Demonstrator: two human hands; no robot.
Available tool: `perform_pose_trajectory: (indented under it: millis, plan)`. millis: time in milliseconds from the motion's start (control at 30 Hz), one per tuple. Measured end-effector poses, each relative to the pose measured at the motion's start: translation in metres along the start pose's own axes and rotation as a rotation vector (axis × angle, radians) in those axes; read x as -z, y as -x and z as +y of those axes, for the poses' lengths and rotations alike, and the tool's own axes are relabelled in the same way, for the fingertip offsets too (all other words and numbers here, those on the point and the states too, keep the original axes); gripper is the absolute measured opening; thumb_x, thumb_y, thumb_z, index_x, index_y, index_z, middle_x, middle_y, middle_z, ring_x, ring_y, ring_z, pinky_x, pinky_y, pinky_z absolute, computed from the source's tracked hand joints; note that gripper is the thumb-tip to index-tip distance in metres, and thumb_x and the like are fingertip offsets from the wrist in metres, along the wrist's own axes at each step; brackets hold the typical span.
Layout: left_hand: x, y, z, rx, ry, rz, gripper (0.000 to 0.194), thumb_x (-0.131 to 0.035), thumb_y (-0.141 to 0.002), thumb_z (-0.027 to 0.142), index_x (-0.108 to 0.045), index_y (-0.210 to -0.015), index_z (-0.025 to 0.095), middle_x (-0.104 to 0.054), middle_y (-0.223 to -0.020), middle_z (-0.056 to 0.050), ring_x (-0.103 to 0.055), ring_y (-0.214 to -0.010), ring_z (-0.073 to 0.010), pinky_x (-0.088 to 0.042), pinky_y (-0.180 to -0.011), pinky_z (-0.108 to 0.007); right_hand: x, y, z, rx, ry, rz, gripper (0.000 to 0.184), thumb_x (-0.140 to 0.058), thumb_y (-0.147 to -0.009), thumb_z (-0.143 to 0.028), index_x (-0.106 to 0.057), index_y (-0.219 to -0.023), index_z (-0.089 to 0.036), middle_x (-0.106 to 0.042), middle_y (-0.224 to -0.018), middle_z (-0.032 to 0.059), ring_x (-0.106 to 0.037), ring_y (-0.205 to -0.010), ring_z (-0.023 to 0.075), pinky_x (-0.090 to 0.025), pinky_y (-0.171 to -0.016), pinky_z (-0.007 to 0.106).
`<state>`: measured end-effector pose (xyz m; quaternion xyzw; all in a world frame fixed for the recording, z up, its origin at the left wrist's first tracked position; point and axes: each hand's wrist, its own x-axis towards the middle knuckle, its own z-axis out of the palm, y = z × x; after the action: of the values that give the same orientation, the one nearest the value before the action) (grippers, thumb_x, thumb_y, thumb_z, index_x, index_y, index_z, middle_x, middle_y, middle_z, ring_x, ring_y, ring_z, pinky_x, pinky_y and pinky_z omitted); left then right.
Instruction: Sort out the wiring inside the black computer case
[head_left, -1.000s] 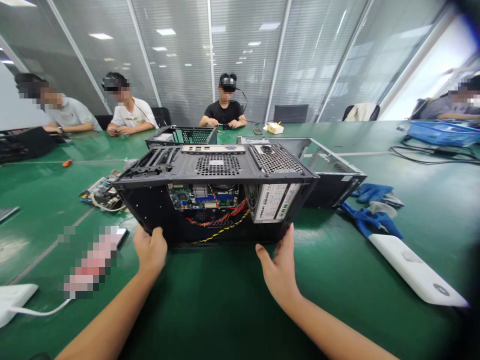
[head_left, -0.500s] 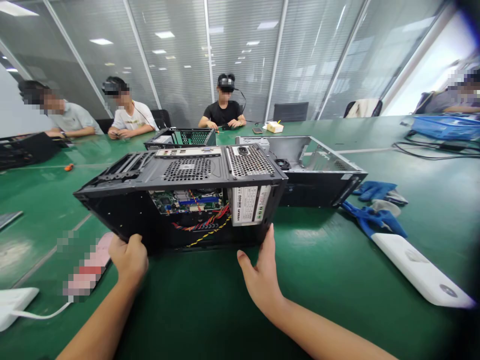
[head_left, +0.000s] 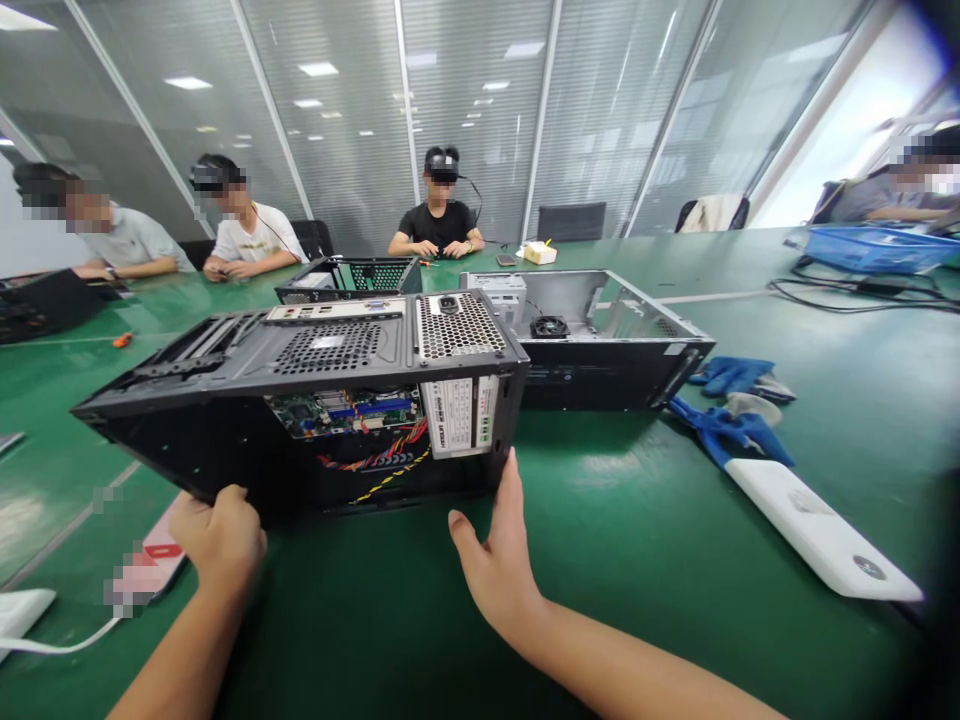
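Note:
A black computer case (head_left: 187, 435) stands on the green table in front of me, its perforated rear panel facing up. Through its open side I see a green circuit board (head_left: 360, 410), red and yellow cables (head_left: 382, 455) and a labelled power supply (head_left: 461, 415). At the lower left edge of the case, the fingers of my left hand (head_left: 225, 535) are closed around it. My right hand (head_left: 499, 560) is open, thumb and fingers spread, with its fingertips against the lower right corner of the case.
Behind it lies another open case (head_left: 607, 375) with a fan (head_left: 550, 327). Blue gloves (head_left: 739, 430) and a white power bank (head_left: 817, 525) lie to the right, a pink phone (head_left: 154, 560) to the left. A blue basket (head_left: 877, 250) sits far right; several people sit around the table.
The case has shifted left and turned, its left end swinging closer to me. Both hands moved left with it, the left hand still gripping and the right still touching.

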<state>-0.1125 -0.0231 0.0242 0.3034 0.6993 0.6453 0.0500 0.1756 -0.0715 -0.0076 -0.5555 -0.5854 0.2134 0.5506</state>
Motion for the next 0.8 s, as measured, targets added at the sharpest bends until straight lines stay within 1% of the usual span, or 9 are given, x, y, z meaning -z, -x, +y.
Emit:
perform_pose_trajectory:
  millis: [33, 167, 233, 333, 467, 600, 667, 800]
  plan:
    - [0.0, 0.001, 0.003, 0.029, 0.033, 0.029, 0.024, -0.058, -0.061, 0.023, -0.034, -0.064, 0.023, -0.031, -0.042, 0.011, -0.034, -0.028, -0.0102, -0.024, -0.028, -0.02, 0.0, 0.0, -0.001, 0.003, 0.001, 0.002, 0.084, -0.051, -0.089, -0.022, -0.003, -0.159, -0.021, -0.014, -0.165, 0.0127, -0.015, -0.152, 0.0316, -0.02, -0.12, 0.06]
    - [0.003, 0.001, 0.006, 0.089, 0.047, 0.054, 0.024, -0.059, -0.057, 0.022, -0.035, -0.06, 0.023, -0.032, -0.039, 0.01, -0.034, -0.026, -0.0104, -0.023, -0.026, -0.02, -0.001, 0.001, -0.003, 0.034, -0.007, -0.012, 0.082, -0.05, -0.09, -0.02, -0.004, -0.159, -0.023, -0.016, -0.164, 0.0118, -0.017, -0.151, 0.0304, -0.021, -0.121, 0.059]
    - [0.005, 0.0, 0.005, 0.063, 0.063, 0.09, 0.022, -0.06, -0.056, 0.021, -0.038, -0.06, 0.022, -0.033, -0.043, 0.01, -0.034, -0.028, -0.0089, -0.023, -0.026, -0.019, -0.002, 0.002, -0.004, 0.042, -0.006, -0.015, 0.082, -0.049, -0.09, -0.019, -0.004, -0.159, -0.023, -0.016, -0.165, 0.0112, -0.017, -0.151, 0.03, -0.021, -0.121, 0.058]
    - [0.006, -0.001, 0.005, 0.067, 0.076, 0.095, 0.024, -0.061, -0.056, 0.022, -0.037, -0.06, 0.023, -0.032, -0.046, 0.009, -0.032, -0.031, -0.0082, -0.022, -0.027, -0.02, -0.003, 0.003, -0.004, 0.045, -0.001, -0.019, 0.082, -0.049, -0.09, -0.018, -0.004, -0.159, -0.023, -0.015, -0.165, 0.0107, -0.016, -0.152, 0.0297, -0.022, -0.121, 0.058]
    - [0.005, -0.002, 0.009, 0.031, 0.111, 0.123, 0.024, -0.06, -0.055, 0.021, -0.036, -0.058, 0.022, -0.034, -0.052, 0.008, -0.032, -0.037, -0.0063, -0.022, -0.03, -0.018, -0.002, 0.005, -0.005, 0.047, 0.006, -0.038, 0.084, -0.05, -0.089, -0.017, -0.003, -0.159, -0.024, -0.016, -0.165, 0.0102, -0.018, -0.151, 0.0301, -0.022, -0.121, 0.058]
    - [0.004, -0.004, 0.014, 0.049, 0.153, 0.144, 0.023, -0.06, -0.053, 0.021, -0.038, -0.058, 0.022, -0.035, -0.053, 0.007, -0.031, -0.038, -0.0055, -0.021, -0.03, -0.018, -0.002, 0.006, -0.008, 0.037, -0.002, -0.062, 0.086, -0.05, -0.088, -0.016, -0.001, -0.159, -0.024, -0.015, -0.165, 0.0102, -0.016, -0.152, 0.0302, -0.023, -0.121, 0.058]
    - [0.003, -0.003, 0.016, 0.07, 0.152, 0.134, 0.022, -0.06, -0.053, 0.021, -0.038, -0.059, 0.022, -0.035, -0.051, 0.008, -0.031, -0.036, -0.0059, -0.02, -0.03, -0.018, -0.002, 0.006, -0.009, 0.017, -0.009, -0.072, 0.086, -0.049, -0.088, -0.015, -0.001, -0.159, -0.024, -0.014, -0.165, 0.0104, -0.015, -0.152, 0.0301, -0.023, -0.121, 0.058]
    - [0.004, -0.002, 0.02, 0.138, 0.128, 0.125, 0.026, -0.059, -0.054, 0.022, -0.033, -0.059, 0.024, -0.027, -0.043, 0.011, -0.028, -0.029, -0.0074, -0.019, -0.026, -0.019, -0.003, 0.007, -0.01, 0.0, -0.015, -0.093, 0.086, -0.048, -0.088, -0.014, 0.0, -0.159, -0.024, -0.013, -0.166, 0.0102, -0.015, -0.152, 0.0296, -0.022, -0.121, 0.057]
